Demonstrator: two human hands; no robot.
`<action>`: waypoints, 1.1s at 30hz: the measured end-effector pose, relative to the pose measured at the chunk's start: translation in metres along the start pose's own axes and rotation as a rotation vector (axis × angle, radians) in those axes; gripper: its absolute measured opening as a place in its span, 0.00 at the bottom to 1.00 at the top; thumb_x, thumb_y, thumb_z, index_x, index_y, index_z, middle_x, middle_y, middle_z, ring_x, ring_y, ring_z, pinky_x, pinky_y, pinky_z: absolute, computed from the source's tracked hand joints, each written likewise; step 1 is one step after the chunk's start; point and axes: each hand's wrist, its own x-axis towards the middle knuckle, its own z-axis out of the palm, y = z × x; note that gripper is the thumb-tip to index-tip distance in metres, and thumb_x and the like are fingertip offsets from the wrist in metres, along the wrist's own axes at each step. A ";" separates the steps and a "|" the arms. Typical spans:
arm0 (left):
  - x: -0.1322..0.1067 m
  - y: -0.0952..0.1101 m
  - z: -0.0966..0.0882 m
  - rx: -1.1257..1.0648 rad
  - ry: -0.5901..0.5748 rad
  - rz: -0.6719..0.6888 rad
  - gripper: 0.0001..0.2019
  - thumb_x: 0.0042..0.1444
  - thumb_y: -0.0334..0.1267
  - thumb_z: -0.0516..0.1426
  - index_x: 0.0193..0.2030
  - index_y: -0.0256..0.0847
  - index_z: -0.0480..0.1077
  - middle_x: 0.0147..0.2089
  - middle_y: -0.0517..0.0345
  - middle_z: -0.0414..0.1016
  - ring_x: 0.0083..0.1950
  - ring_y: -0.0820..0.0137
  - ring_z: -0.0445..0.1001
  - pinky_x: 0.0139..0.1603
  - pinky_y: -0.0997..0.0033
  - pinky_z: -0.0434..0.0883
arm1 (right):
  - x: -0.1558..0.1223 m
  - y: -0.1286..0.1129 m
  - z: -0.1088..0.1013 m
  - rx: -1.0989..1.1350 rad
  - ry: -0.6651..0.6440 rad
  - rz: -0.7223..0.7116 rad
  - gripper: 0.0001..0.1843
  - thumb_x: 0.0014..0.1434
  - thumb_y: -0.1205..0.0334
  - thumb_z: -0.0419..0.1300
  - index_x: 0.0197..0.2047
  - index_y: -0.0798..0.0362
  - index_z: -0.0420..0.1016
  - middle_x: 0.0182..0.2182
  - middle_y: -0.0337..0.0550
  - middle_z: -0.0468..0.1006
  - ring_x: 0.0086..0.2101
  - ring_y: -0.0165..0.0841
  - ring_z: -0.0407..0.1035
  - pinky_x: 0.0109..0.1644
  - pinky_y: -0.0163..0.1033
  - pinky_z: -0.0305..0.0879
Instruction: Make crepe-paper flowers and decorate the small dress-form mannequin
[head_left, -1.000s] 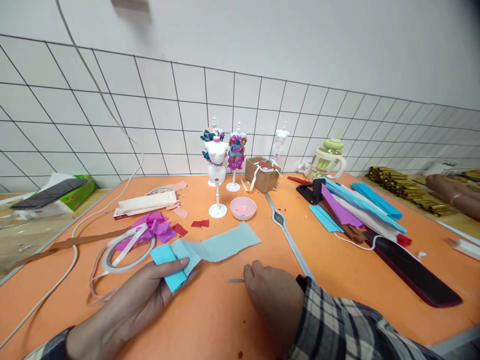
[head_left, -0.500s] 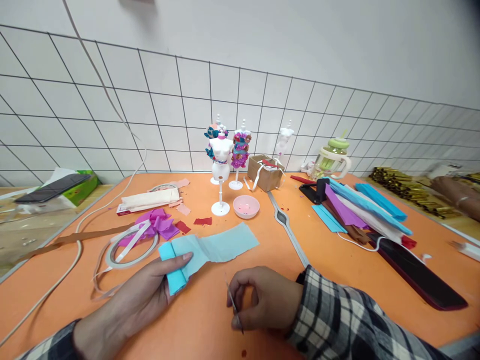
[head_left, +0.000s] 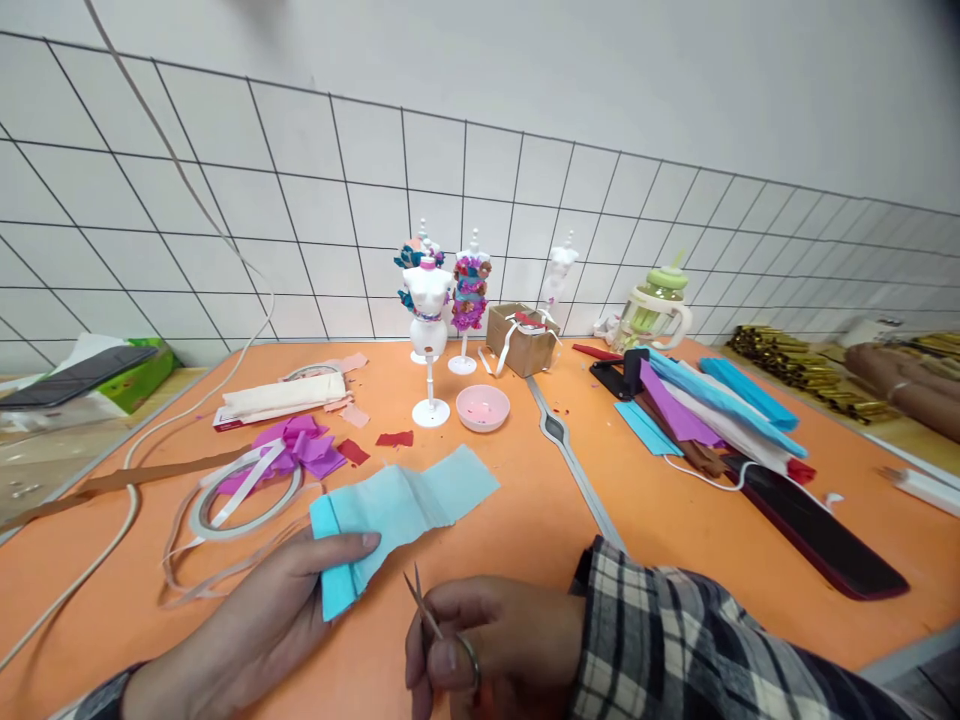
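Note:
A folded strip of light blue crepe paper [head_left: 409, 500] is pinched between the thumb and fingers of my left hand [head_left: 277, 590], its loose end stretching away to the right over the orange table. Small metal scissors [head_left: 424, 605] sit in my right hand [head_left: 502, 640], with the thumb at a handle loop. Their two blades stand slightly apart and point up toward the paper without touching it. Beyond the paper, a bare white mini mannequin [head_left: 429, 300] stands beside a pink bowl [head_left: 483, 408] that has small bits in it.
Left of my hand lie a tape roll [head_left: 199, 515] and crumpled purple paper [head_left: 300, 445]. Behind stand a decorated mannequin [head_left: 471, 290] and a cardboard box [head_left: 517, 345]. To the right are folded papers [head_left: 682, 405], a long dark object [head_left: 817, 530] and a green-lidded jug [head_left: 656, 310].
My right hand has moved left and down, turning the scissors so their blades show parted and point up. The blue paper has tilted in my left hand. The view has shifted slightly.

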 end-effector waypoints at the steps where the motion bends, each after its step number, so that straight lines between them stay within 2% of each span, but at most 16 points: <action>1: -0.001 0.000 0.000 0.008 -0.002 -0.009 0.16 0.45 0.24 0.67 0.44 0.36 0.80 0.39 0.51 0.86 0.37 0.56 0.84 0.36 0.67 0.81 | 0.000 0.000 -0.001 -0.031 0.016 0.012 0.22 0.51 0.48 0.70 0.43 0.54 0.72 0.35 0.38 0.77 0.21 0.20 0.64 0.21 0.24 0.56; 6: 0.000 -0.001 -0.002 0.039 -0.069 -0.093 0.09 0.51 0.34 0.68 0.40 0.36 0.80 0.46 0.46 0.84 0.45 0.52 0.82 0.43 0.61 0.80 | -0.001 -0.001 -0.003 -0.096 0.049 0.059 0.23 0.52 0.47 0.70 0.45 0.52 0.73 0.35 0.37 0.76 0.21 0.20 0.64 0.21 0.24 0.57; 9: 0.000 -0.004 -0.002 0.055 -0.078 -0.084 0.07 0.52 0.34 0.68 0.38 0.36 0.80 0.46 0.46 0.84 0.46 0.53 0.82 0.45 0.60 0.79 | -0.001 0.000 -0.002 -0.126 0.059 0.064 0.23 0.52 0.46 0.70 0.45 0.52 0.73 0.35 0.37 0.76 0.20 0.20 0.64 0.21 0.24 0.59; 14: -0.003 -0.005 -0.001 0.075 -0.051 -0.060 0.07 0.54 0.35 0.67 0.39 0.37 0.80 0.46 0.46 0.84 0.43 0.55 0.82 0.45 0.60 0.79 | 0.002 0.002 -0.002 -0.159 0.077 0.058 0.24 0.50 0.45 0.70 0.43 0.52 0.73 0.35 0.37 0.75 0.18 0.19 0.63 0.19 0.25 0.60; 19: -0.002 -0.005 0.003 0.081 -0.067 -0.028 0.07 0.56 0.36 0.66 0.42 0.38 0.80 0.45 0.48 0.84 0.41 0.57 0.82 0.44 0.61 0.79 | 0.002 0.000 -0.001 -0.146 0.038 0.036 0.23 0.52 0.45 0.69 0.42 0.52 0.71 0.36 0.38 0.76 0.16 0.19 0.61 0.16 0.25 0.59; 25: -0.004 -0.007 0.003 0.070 -0.134 -0.017 0.11 0.57 0.39 0.65 0.46 0.41 0.79 0.47 0.51 0.84 0.44 0.57 0.81 0.44 0.62 0.78 | 0.003 -0.002 -0.002 -0.244 0.124 -0.035 0.23 0.50 0.44 0.69 0.40 0.53 0.72 0.33 0.38 0.76 0.17 0.21 0.62 0.15 0.26 0.58; 29: -0.004 -0.006 0.001 0.077 -0.156 0.012 0.12 0.56 0.40 0.66 0.46 0.40 0.80 0.46 0.50 0.84 0.44 0.57 0.81 0.44 0.64 0.78 | 0.003 -0.002 -0.002 -0.299 0.127 -0.034 0.23 0.51 0.44 0.69 0.39 0.54 0.73 0.31 0.38 0.76 0.18 0.21 0.60 0.17 0.27 0.57; 33: -0.002 -0.005 -0.001 0.067 -0.178 0.038 0.15 0.57 0.37 0.65 0.51 0.39 0.78 0.50 0.47 0.82 0.50 0.55 0.79 0.45 0.64 0.77 | 0.003 -0.005 -0.004 -0.324 0.175 -0.069 0.25 0.45 0.45 0.73 0.35 0.56 0.73 0.27 0.37 0.75 0.24 0.24 0.65 0.28 0.29 0.62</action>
